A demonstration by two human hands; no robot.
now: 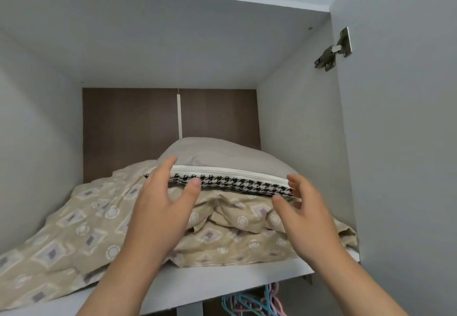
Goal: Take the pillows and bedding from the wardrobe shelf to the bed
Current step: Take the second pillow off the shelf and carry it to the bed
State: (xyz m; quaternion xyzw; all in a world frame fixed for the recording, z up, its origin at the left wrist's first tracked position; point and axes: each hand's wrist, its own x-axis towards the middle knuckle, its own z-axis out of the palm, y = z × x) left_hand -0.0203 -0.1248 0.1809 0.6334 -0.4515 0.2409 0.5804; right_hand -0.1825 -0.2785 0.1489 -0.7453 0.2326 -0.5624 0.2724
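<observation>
A grey pillow (222, 155) with a white zip and a black-and-white houndstooth underside lies on top of crumpled beige patterned bedding (81, 231) on the white wardrobe shelf (222, 281). My left hand (163, 207) is spread at the pillow's left front corner, fingers over the top edge, thumb against the houndstooth side. My right hand (301, 209) is spread at the right front corner, fingertips at the zip end. Neither hand has closed on the pillow.
The wardrobe's grey side walls stand close on both sides. An open door with a metal hinge (333, 50) is on the right. Coloured plastic hangers (254, 303) hang below the shelf. The bedding spills over the shelf's left front edge.
</observation>
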